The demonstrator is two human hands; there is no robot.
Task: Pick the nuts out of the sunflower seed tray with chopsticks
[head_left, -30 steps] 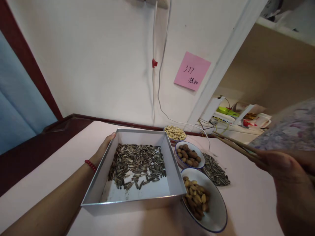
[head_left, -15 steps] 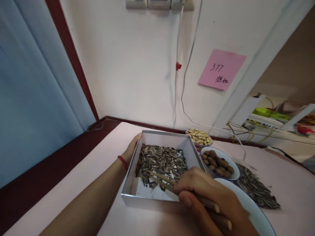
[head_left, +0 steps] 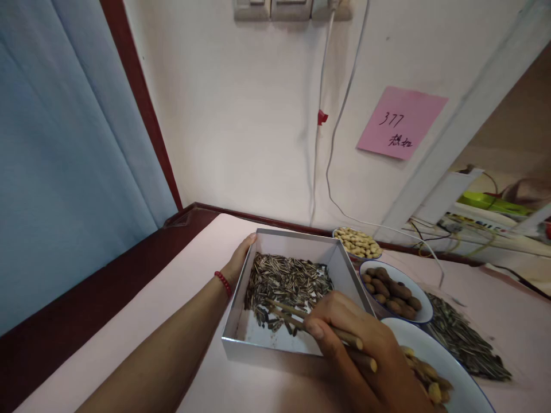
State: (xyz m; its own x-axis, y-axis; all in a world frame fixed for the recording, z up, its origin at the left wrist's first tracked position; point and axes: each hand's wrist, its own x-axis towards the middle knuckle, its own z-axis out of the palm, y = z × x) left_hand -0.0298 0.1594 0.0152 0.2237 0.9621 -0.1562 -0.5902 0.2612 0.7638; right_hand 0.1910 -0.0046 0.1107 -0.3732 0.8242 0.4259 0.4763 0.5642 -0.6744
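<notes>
A shallow grey box point(head_left: 241, 318) full of striped sunflower seeds point(head_left: 286, 278) sits on the pink table point(head_left: 193, 258). My left hand point(head_left: 239, 261), a red bead bracelet at its wrist, rests against the box's far left corner, fingers pressed on the wall. My right hand point(head_left: 357, 338) is closed on a pair of wooden chopsticks point(head_left: 297, 320). Their tips reach left into the seeds near the box's front.
Right of the box stand a bowl of pale peanuts point(head_left: 357, 242), a plate of brown nuts point(head_left: 394, 287), a blue-rimmed plate of almonds point(head_left: 451, 367) and a loose seed pile point(head_left: 462, 338). White cables point(head_left: 340, 115) hang down the wall beside a pink note point(head_left: 400, 123). Blue curtain at left.
My right hand came in from the right with the chopsticks and lowered their tips into the seeds. The view swung left. My left hand stayed on the box.
</notes>
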